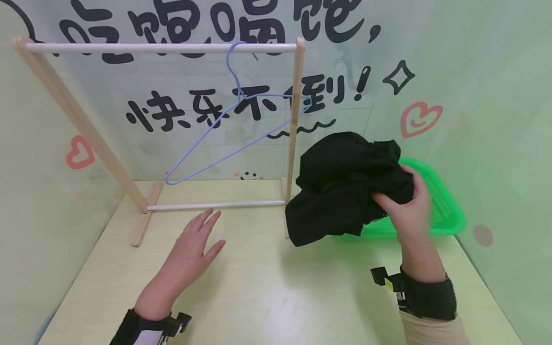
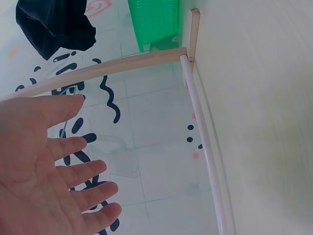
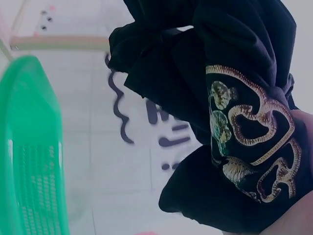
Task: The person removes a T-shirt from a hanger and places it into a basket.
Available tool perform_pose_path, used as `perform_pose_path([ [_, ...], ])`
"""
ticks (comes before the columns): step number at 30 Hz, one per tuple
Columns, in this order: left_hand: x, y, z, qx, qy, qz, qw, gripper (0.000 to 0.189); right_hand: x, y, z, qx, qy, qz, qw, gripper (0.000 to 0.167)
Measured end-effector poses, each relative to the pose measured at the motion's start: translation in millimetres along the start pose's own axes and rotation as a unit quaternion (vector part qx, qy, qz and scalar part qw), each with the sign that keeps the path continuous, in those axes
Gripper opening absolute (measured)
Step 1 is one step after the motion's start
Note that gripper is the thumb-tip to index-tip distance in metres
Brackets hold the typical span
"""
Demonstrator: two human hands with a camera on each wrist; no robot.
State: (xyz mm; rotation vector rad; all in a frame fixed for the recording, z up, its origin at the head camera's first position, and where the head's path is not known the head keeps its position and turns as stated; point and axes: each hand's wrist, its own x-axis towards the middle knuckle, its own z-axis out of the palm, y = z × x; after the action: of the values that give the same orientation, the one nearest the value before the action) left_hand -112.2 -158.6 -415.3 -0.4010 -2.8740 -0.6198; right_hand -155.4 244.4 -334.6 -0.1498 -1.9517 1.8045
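A bunched black garment [image 1: 345, 187] hangs from my right hand [image 1: 411, 211], which grips its right end between thumb and fingers. In the right wrist view a gold printed pattern [image 3: 264, 117] shows on the garment [image 3: 171, 63]. My left hand [image 1: 194, 244] is held over the table with its fingers spread and nothing in it; the left wrist view shows its bare palm [image 2: 39, 161]. Nearest to it is the wooden rack's lower white rod [image 1: 215, 205]. A light blue hanger [image 1: 211, 124] hangs by its hook from the upper rod [image 1: 164, 48], with no clothing on it.
Behind the garment, a green plastic basket [image 1: 448, 215] stands at the table's right, partly hidden. The rack's right post [image 1: 295, 120] rises just left of the garment. A printed wall covering [image 1: 487, 120] encloses the pale table [image 1: 267, 287] at the back and sides.
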Motion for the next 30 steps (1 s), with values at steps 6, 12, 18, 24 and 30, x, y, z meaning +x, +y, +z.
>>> perform_pose_path([
  [6,-1.6,-1.0,1.1,-0.014,-0.013,-0.005,0.9998,0.066,12.0,-5,-9,0.15,0.052,0.026,0.9869,0.061],
  [12,-0.7,-0.5,1.8,-0.015,-0.021,-0.003,0.9997,0.066,18.9,2,-13,0.18,0.115,0.001,0.9769,0.065],
  [18,-1.6,-1.1,2.3,-0.016,-0.021,-0.008,0.9996,0.066,22.5,13,-17,0.193,0.16,0.001,0.9682,0.067],
  [24,-1.0,-0.8,4.1,-0.016,-0.013,-0.001,0.9998,0.065,25.7,27,-20,0.204,0.206,-0.012,0.9571,0.068],
  [30,1.1,-0.3,2.5,-0.016,-0.019,0.0,0.9997,0.066,22.6,43,-19,0.23,0.241,-0.02,0.9428,0.068],
])
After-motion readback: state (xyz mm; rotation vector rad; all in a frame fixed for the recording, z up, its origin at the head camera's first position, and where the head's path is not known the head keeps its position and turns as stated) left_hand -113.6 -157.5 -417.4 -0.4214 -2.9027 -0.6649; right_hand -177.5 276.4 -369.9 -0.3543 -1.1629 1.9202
